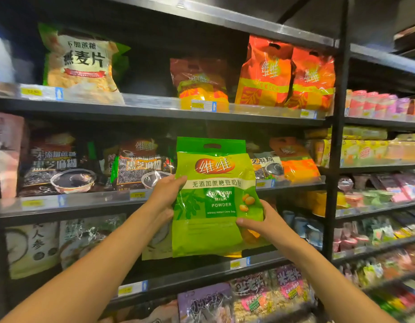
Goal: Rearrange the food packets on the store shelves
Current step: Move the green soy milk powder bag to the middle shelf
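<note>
The person holds a green soybean milk powder packet (216, 197) upright in the air, in front of the middle shelf (85, 203) and not resting on it; the left hand (165, 197) grips its left edge at mid-height with the thumb across the front; the right hand (260, 220) pinches its lower right corner, thumb on the face. I judge this as the carrying step of one rearrangement, with the packet between places; whether it is going in or coming out I cannot tell. The next move calls for a free slot wide enough for the bag to stand upright and face forward; the spot directly behind it is hidden. On the middle shelf, black sesame packets (141, 166) stand to its left and an orange packet (297, 164) to its right. The upper shelf (155, 106) carries an oat bag (80, 64), a dark space beside it, then a dark red packet (199, 80) and two orange-red packets (286, 75) side by side.
</note>
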A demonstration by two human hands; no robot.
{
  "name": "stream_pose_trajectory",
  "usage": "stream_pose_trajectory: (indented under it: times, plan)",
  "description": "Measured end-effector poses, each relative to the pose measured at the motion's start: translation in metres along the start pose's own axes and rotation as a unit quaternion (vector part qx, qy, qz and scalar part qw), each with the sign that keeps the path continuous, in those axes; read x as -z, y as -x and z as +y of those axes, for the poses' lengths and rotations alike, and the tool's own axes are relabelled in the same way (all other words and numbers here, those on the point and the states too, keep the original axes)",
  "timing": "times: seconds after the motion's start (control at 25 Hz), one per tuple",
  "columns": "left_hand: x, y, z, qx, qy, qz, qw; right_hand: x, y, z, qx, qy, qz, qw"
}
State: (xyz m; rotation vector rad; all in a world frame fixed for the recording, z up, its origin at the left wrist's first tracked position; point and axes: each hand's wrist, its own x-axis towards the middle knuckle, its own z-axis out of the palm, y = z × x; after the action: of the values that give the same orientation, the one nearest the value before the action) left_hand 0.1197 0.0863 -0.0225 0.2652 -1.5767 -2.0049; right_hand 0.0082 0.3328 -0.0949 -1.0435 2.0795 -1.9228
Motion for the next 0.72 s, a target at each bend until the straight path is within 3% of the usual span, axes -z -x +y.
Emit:
stream_pose_trajectory:
  times: [0.36, 0.72]
  plan:
    - [-0.008, -0.097, 0.014, 0.087, -0.009, -0.025, 0.996, 0.018, -0.085, -0.011, -0.027, 0.015, -0.053, 0.998]
    - [-0.015, -0.172, 0.031, 0.076, -0.02, -0.065, 0.995, 0.035, -0.179, -0.035, -0.031, 0.033, -0.082, 0.996]
